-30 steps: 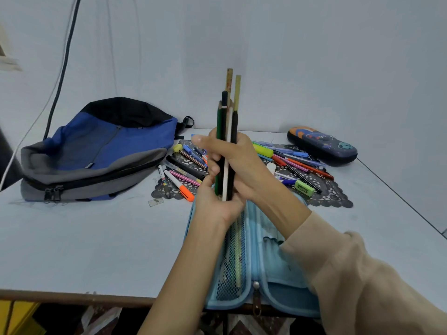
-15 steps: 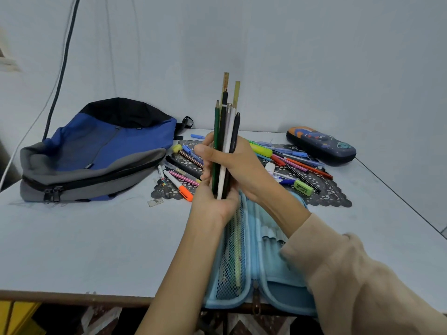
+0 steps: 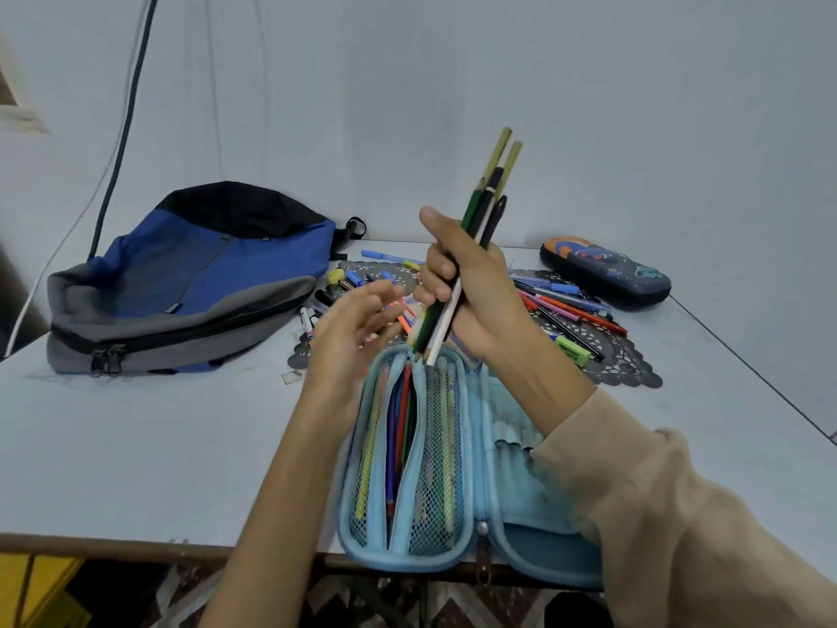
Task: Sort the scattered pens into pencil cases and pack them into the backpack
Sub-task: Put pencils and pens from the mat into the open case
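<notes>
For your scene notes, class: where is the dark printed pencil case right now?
In the head view, the dark printed pencil case lies closed at the table's far right, near the wall, just beyond the scattered pens.

Even, diffuse, cool light; shadows soft. Left hand (image 3: 358, 328) motion-blurred. Wide-angle bending at edges. No glare.

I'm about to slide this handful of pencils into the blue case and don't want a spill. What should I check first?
1. Right hand grips the pencil bundle firmly: ok.
2. Blue case open: ok.
3. Pencil tips over the case's far end: ok.
4. Left hand free to steady the case: ok, open and empty.
5. Room in the middle pocket: cannot tell, pens already inside.
6. Case fully on the table: not ok, near end overhangs the edge.
</notes>
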The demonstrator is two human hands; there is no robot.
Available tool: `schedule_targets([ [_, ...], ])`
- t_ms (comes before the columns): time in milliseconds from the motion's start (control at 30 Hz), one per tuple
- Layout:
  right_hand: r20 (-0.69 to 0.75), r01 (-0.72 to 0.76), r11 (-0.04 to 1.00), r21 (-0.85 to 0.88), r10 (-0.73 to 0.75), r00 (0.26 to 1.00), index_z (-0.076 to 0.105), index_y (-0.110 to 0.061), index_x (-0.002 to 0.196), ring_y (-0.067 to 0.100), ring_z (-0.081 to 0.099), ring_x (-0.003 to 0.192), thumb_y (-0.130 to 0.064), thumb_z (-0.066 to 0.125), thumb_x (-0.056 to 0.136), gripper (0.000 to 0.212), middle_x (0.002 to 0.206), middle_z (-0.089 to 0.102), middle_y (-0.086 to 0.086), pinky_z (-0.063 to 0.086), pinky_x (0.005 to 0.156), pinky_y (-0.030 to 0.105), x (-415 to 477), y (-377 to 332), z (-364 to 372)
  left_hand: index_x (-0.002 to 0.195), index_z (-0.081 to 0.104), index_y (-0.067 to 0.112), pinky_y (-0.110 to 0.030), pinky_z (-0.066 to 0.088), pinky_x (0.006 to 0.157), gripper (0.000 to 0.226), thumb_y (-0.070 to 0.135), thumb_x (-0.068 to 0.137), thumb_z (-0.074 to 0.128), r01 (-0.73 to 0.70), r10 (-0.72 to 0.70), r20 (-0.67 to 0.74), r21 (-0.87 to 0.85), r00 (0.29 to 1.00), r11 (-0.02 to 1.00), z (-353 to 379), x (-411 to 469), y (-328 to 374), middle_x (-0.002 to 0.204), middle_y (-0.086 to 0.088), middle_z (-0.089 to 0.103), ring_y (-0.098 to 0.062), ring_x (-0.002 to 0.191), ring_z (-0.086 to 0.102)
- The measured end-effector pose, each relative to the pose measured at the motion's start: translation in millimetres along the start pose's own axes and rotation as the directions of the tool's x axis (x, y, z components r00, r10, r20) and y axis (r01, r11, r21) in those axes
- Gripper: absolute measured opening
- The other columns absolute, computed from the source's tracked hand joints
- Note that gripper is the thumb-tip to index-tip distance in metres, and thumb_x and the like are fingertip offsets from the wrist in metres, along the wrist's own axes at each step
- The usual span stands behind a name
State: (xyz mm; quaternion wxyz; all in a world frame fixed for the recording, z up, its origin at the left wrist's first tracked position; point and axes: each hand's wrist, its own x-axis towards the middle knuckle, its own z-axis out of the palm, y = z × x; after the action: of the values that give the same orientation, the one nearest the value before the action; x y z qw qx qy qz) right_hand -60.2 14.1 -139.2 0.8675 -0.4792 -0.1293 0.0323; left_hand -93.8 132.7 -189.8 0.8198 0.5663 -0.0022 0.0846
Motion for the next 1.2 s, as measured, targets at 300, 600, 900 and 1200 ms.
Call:
schedule_targets([
  [300, -0.25, -0.298, 0.951, 0.081, 0.309, 0.918, 0.051, -0.017, 0.071, 0.012, 0.031, 0.032, -0.03, 0.071, 0.087, 0.029, 0.044, 0.036, -0.003, 0.034, 0.039, 0.018, 3.6, 34.9, -10.0, 0.089, 0.067, 0.027, -0.016, 0.037, 0.054, 0.027, 0.028, 0.069, 0.085, -0.2, 0.015, 0.229, 0.815, 0.973, 0.543, -48.1, 3.1, -12.3, 0.073, 0.007, 0.059, -0.001, 0.054, 0.047],
  [600, -0.239, -0.418, 0.907, 0.042, 0.416, 0.878, 0.049, -0.016, 0.067, 0.016, 0.036, 0.038, -0.03, 0.065, 0.091, 0.032, 0.051, 0.041, 0.0, 0.038, 0.045, 0.023, 1.6, 50.6, -9.7, 0.059, 0.063, 0.024, -0.03, 0.048, 0.066, 0.031, 0.054, 0.061, 0.058, -0.115, 0.096, 0.085, 0.921, 0.992, 0.372, -47.1, -3.0, -13.2, 0.06, 0.007, 0.065, -0.012, 0.068, 0.062],
  [900, -0.203, -0.404, 0.913, -0.055, 0.386, 0.9, 0.053, -0.007, 0.096, 0.02, 0.051, 0.057, -0.014, 0.053, 0.095, 0.007, 0.07, 0.052, 0.007, 0.051, 0.055, 0.031, -3.0, 54.2, -9.4, 0.065, 0.055, 0.018, -0.036, 0.048, 0.077, 0.029, 0.046, 0.071, 0.048, -0.136, 0.192, 0.04, 0.841, 0.981, 0.523, -37.5, -13.2, -32.8, 0.094, 0.014, 0.068, -0.01, 0.092, 0.059],
  [1200, -0.234, -0.268, 0.916, -0.3, 0.201, 0.951, 0.057, -0.009, 0.099, 0.018, 0.053, 0.085, -0.005, 0.061, 0.09, 0.011, 0.085, 0.055, 0.005, 0.044, 0.076, 0.03, -12.6, 67.4, -11.2, 0.069, 0.05, 0.022, -0.033, 0.041, 0.068, 0.025, 0.043, 0.078, 0.041, -0.14, 0.251, 0.029, 0.889, 0.967, 0.437, -32.5, -16.6, -39.4, 0.096, 0.014, 0.064, -0.011, 0.094, 0.053],
])
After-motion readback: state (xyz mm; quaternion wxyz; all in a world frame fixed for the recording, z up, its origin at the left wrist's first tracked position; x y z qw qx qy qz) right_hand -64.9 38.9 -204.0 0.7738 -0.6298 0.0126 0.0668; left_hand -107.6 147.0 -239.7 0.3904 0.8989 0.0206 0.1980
